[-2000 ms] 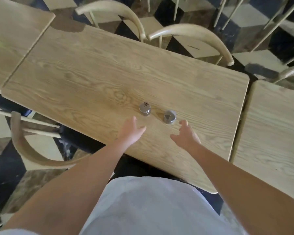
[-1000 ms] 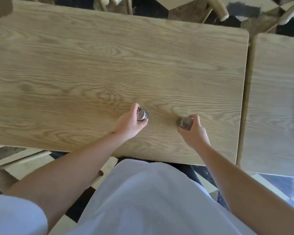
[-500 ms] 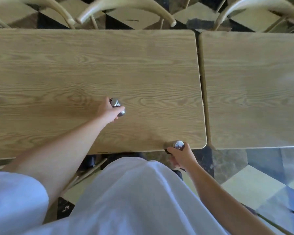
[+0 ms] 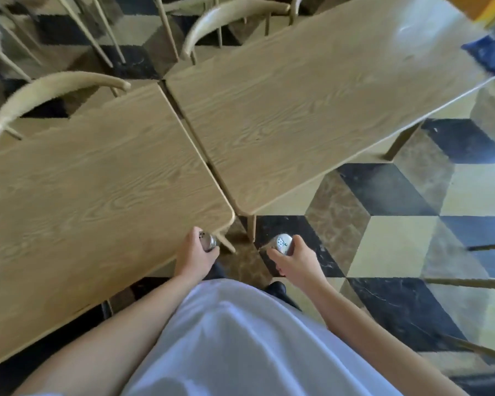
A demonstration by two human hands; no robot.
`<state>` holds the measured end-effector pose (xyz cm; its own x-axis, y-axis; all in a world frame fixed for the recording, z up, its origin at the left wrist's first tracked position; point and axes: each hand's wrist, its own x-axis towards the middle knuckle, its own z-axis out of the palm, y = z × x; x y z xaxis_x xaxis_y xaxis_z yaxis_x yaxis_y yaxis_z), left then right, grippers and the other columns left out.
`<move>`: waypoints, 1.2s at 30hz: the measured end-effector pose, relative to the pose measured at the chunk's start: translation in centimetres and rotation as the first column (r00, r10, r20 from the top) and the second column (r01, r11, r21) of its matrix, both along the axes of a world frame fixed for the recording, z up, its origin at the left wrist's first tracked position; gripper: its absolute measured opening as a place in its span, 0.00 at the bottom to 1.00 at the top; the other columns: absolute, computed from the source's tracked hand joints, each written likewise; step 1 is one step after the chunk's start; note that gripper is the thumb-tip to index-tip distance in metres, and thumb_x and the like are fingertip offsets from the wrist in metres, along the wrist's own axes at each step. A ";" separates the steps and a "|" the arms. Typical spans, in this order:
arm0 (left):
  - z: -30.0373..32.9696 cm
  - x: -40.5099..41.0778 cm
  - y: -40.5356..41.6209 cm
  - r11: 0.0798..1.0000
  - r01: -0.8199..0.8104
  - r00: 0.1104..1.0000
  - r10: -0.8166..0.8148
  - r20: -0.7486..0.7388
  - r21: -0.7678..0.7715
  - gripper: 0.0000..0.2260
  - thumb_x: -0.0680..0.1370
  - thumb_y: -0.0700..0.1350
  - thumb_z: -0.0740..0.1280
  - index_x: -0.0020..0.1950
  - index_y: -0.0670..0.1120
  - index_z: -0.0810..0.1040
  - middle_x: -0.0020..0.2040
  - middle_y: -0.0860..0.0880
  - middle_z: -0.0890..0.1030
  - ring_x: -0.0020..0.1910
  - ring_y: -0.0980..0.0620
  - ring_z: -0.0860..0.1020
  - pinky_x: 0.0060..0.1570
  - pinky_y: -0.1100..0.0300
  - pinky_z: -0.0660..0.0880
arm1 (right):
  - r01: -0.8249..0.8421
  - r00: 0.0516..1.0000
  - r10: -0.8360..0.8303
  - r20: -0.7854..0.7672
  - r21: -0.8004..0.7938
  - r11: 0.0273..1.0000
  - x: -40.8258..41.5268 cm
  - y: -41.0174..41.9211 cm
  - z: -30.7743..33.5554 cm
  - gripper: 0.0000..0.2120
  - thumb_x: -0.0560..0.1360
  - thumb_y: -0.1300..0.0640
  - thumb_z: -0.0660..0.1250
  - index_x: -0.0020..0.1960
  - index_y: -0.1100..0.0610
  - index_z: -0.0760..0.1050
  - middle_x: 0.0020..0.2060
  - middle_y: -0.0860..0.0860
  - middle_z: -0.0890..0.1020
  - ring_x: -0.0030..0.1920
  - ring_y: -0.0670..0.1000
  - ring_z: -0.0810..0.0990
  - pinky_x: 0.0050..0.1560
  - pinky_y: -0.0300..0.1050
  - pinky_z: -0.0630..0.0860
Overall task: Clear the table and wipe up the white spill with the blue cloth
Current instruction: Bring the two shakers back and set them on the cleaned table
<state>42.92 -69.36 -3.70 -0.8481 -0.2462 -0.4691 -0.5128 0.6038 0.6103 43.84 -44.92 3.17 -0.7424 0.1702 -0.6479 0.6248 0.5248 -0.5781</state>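
Note:
My left hand (image 4: 193, 257) grips a small metal-topped shaker (image 4: 208, 241) just off the near right corner of the left wooden table (image 4: 83, 195). My right hand (image 4: 295, 260) holds a second shaker (image 4: 282, 243) with a perforated silver lid, out over the floor below the gap between the tables. The right wooden table (image 4: 312, 90) stretches away to the upper right. At its far right end lies a blue cloth (image 4: 489, 52), and a faint pale smear (image 4: 409, 30) shows on the wood near it.
Curved wooden chair backs (image 4: 52, 92) stand behind the left table and another chair back (image 4: 232, 15) behind the right one. The floor (image 4: 397, 224) is a cube-pattern tile. Thin chair legs (image 4: 469, 281) reach in from the right edge.
Both hands closed on the shakers, lifted them off the left table and carried them past its near corner. The view has swung right, bringing the second table and blue cloth into sight.

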 end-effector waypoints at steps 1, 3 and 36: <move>0.6 -0.9 1.9 0.997 0.081 0.996 -0.081 -0.028 0.001 0.18 0.68 0.47 0.74 0.49 0.54 0.67 0.46 0.48 0.78 0.46 0.43 0.77 0.47 0.49 0.75 | 0.022 1.000 -0.022 -0.001 0.023 0.999 0.1 1.3 -0.1 0.18 0.65 0.38 0.68 0.41 0.50 0.67 0.36 0.49 0.82 0.36 0.51 0.82 0.36 0.51 0.78; 1.9 -2.9 5.1 0.976 0.216 0.974 -0.217 -0.058 -0.018 0.19 0.69 0.47 0.74 0.53 0.54 0.68 0.48 0.50 0.78 0.45 0.45 0.77 0.45 0.52 0.74 | 0.053 0.999 -0.052 -0.009 0.065 0.996 0.4 3.4 -0.2 0.19 0.66 0.38 0.67 0.42 0.52 0.67 0.35 0.49 0.79 0.36 0.51 0.78 0.35 0.50 0.73; -0.9 -35.6 27.6 0.930 0.351 0.936 -0.350 0.033 -0.107 0.19 0.69 0.35 0.72 0.57 0.43 0.71 0.54 0.46 0.70 0.47 0.44 0.73 0.45 0.57 0.67 | 0.375 0.906 -0.379 0.190 0.062 0.925 -21.2 29.0 -4.4 0.22 0.69 0.54 0.68 0.61 0.48 0.67 0.46 0.55 0.82 0.40 0.54 0.83 0.38 0.50 0.81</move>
<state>7.32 -41.73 -4.65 -0.8836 0.0152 -0.4681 -0.2642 0.8090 0.5251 22.60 -15.94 -1.19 -0.4798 0.4294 -0.7651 0.8774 0.2397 -0.4156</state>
